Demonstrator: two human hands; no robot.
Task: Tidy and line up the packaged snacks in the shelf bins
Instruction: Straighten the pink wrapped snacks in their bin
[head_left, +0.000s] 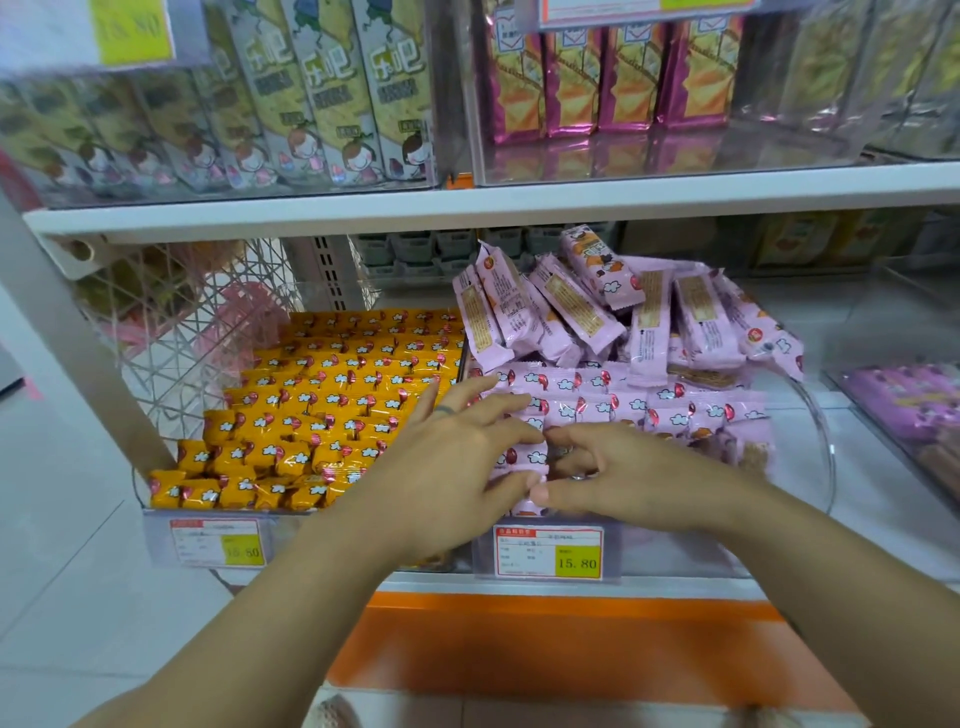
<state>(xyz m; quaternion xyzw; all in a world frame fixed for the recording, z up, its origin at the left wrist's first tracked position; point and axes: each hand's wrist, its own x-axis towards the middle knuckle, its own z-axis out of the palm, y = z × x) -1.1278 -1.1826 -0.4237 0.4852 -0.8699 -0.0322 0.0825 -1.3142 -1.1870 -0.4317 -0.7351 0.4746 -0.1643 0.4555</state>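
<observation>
Pink snack packets (597, 384) fill a clear bin (827, 447) at the front edge of the lower shelf (857, 499). Along the bin's front edge they lie flat in rows; towards its back edge they stand loose and tilted in a heap. Both hands meet over the front left corner of the bin. The left hand (452, 462) lies with its fingers nearly straight and spread on the near rows, its thumb against the front of a small stack. The right hand (623, 470) has its fingers curled, and thumb and fingers pinch that same stack from its right end – the two thumbs almost touch at the front edge. The rest of the packets lie behind and to the right of the hands. In the neighbouring bin on the left, orange snack packets (337, 395) sit in even rows. A price label (548, 552) hangs on the bin's front – just below the thumbs.
</observation>
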